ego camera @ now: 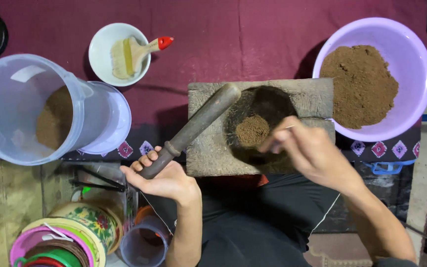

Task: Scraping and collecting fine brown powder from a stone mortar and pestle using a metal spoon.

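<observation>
Pestle (192, 129) in left hand (164, 179) — mortar (259, 126) alongside

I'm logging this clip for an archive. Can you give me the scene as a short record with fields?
left hand: grip closed around the dark pestle, tilted across the block
right hand: fingers over the hollow, pinching something thin, too blurred to tell
stone mortar block: hollow holds a small heap of brown powder
purple basin: more brown powder
white bowl: brush with red tip
clear jug: some powder

Maroon cloth (223, 29) bears mortar block (317, 96), basin (411, 44), bowl (100, 44)
</observation>
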